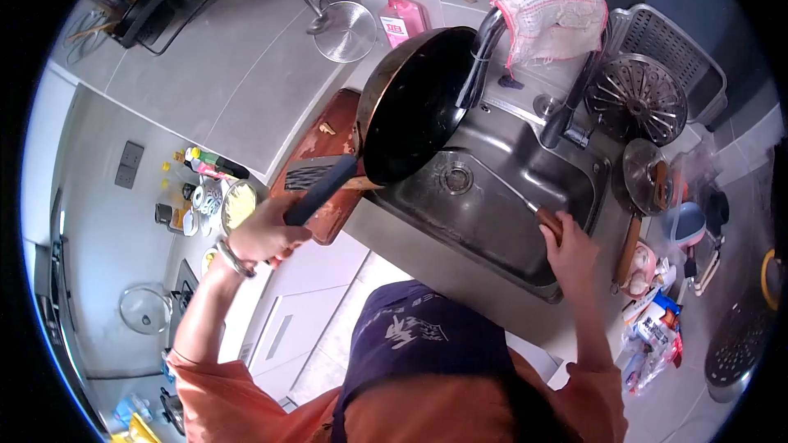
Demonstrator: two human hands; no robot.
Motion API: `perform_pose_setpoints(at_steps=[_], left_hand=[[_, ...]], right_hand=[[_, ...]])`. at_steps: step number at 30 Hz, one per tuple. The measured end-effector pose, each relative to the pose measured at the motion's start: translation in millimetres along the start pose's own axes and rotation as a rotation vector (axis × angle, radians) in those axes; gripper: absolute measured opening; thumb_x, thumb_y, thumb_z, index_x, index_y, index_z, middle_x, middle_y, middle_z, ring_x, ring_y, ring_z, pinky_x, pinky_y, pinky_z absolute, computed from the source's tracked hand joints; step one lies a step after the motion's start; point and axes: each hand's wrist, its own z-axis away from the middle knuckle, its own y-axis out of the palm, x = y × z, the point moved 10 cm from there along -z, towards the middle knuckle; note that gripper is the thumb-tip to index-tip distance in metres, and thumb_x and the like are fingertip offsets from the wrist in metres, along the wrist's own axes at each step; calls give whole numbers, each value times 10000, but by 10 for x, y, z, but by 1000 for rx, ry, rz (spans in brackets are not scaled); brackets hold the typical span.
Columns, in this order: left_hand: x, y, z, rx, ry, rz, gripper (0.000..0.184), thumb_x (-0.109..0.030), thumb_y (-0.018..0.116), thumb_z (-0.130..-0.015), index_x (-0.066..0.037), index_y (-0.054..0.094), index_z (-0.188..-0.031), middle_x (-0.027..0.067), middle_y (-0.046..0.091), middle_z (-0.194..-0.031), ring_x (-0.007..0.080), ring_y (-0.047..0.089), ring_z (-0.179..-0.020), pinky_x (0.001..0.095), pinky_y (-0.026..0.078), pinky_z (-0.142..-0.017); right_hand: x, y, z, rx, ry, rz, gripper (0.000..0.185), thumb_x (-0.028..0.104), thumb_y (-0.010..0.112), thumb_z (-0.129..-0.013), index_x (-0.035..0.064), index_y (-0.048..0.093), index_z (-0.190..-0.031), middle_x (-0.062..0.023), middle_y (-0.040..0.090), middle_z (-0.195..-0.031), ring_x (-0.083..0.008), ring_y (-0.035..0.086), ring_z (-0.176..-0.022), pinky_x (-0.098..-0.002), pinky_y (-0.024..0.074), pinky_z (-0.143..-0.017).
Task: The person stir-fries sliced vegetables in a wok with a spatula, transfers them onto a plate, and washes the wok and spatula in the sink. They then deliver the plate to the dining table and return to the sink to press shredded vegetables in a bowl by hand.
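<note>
In the head view my left hand (269,228) is closed around the dark handle (324,190) of a black wok (423,107). The wok is tilted over the left part of the steel sink (525,246), its inside facing right, with the faucet spout (482,57) at its rim. My right hand (568,248) grips the wooden handle of a long metal utensil (515,190). Its thin shaft reaches down into the sink toward the drain (455,178); the kind of head at its far end cannot be made out.
Left of the wok lies a reddish-brown cutting board (332,217) with a slotted metal blade (308,176). A cloth (554,16) drapes over the faucet. A pink bottle (402,20) stands behind. Steamer rack (636,98), glass lid (644,168) and packages (657,324) line the right.
</note>
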Motion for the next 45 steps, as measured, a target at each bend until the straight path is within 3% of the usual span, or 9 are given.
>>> perform_pose_setpoints(at_steps=[6,7,10,11,20,22,26,39,45], left_hand=[[-164,-210,112,-39,-34,-69,213,-27,574,-709,-11,461,-889,-20,406,-498,58,401,-348,205,324,-279],[-220,-213,133,-40,-40,-57,213,-29,574,-708,-10,464,-889,-23,404,-492,58,402,-348,205,323,-280],[-254,-245,119,-37,-49,-47,189,-23,564,-695,1,454,-847,-19,402,-463,59,398,-337,208,315,-278],[-267,-247,119,-16,-50,-56,186,-29,571,-692,8,459,-836,-9,419,-474,67,414,-347,213,322,-279],[-326,-292,70,3,-139,-162,154,-25,551,-668,1,442,-774,-1,430,-469,76,409,-361,233,318,-297],[-451,-279,68,-34,-71,-193,100,-11,532,-709,22,460,-770,12,440,-447,72,413,-331,215,311,-278],[-493,-243,99,-22,-116,-181,91,-4,518,-714,27,467,-783,8,438,-445,55,413,-339,196,295,-265],[-654,-13,308,-23,-128,-190,73,-21,514,-693,23,461,-718,25,448,-458,89,426,-348,226,331,-296],[-659,33,327,-17,-114,-192,76,-25,512,-691,25,457,-708,33,458,-460,97,429,-345,233,335,-296]], right_hand=[[228,45,70,-31,-126,149,373,197,531,-812,155,493,-1180,-99,492,-723,-260,536,-623,-344,460,-570],[237,96,49,42,-57,162,376,167,516,-822,203,494,-1195,-72,470,-766,-223,530,-709,-337,456,-639],[399,47,-12,-52,-146,220,383,150,521,-810,204,501,-1189,-63,484,-790,-216,535,-721,-335,457,-647],[397,114,-27,-37,-143,192,579,58,563,-692,213,452,-1239,-83,470,-831,-250,510,-755,-347,446,-692],[787,224,-208,-168,-240,298,615,65,590,-632,233,486,-1215,-67,479,-818,-222,503,-723,-330,440,-642],[853,272,-212,-142,-240,282,517,75,527,-713,212,489,-1210,-73,486,-832,-236,519,-731,-340,449,-664],[926,329,-177,-204,-260,282,613,65,600,-619,226,501,-1202,-51,448,-770,-200,483,-676,-306,420,-626],[888,410,2,-207,-191,276,577,52,550,-655,249,507,-1196,-49,455,-791,-205,497,-699,-319,438,-644],[916,431,60,-258,-242,283,598,66,554,-662,244,466,-1225,-43,432,-757,-191,466,-641,-295,405,-583]])
